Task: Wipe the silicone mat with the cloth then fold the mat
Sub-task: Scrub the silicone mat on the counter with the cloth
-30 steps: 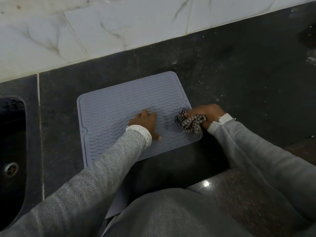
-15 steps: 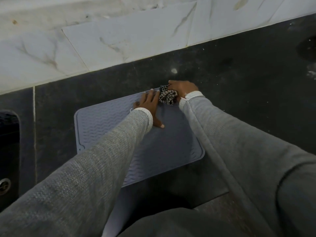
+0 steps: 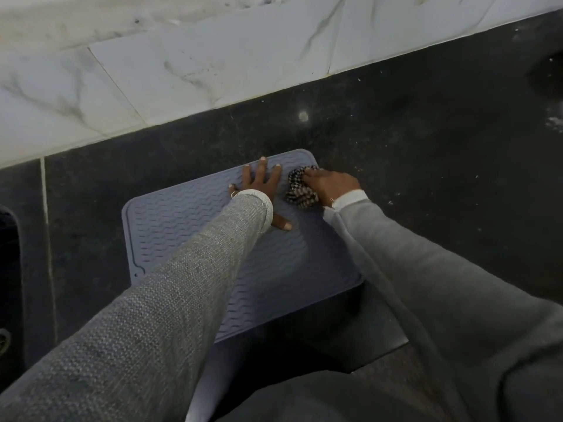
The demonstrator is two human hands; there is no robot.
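A grey-blue silicone mat (image 3: 182, 233) with a wavy ridged surface lies flat on the dark stone counter. My left hand (image 3: 262, 185) presses palm-down on the mat's far part, fingers spread and thumb out to the right. Just to its right, my right hand (image 3: 330, 184) is closed on a bunched black-and-white checked cloth (image 3: 299, 190), which rests on the mat near its far right corner. Both grey sleeves cover much of the mat's near half.
The dark counter (image 3: 426, 147) runs right and back to a white marble-tiled wall (image 3: 182, 62). A sink (image 3: 9, 269) with a drain sits at the left edge. The counter's front edge (image 3: 380, 351) is just below the mat.
My right hand swept the cloth from the mat's near right edge up to the far right corner, then came slightly back. My left hand slid farther up the mat.
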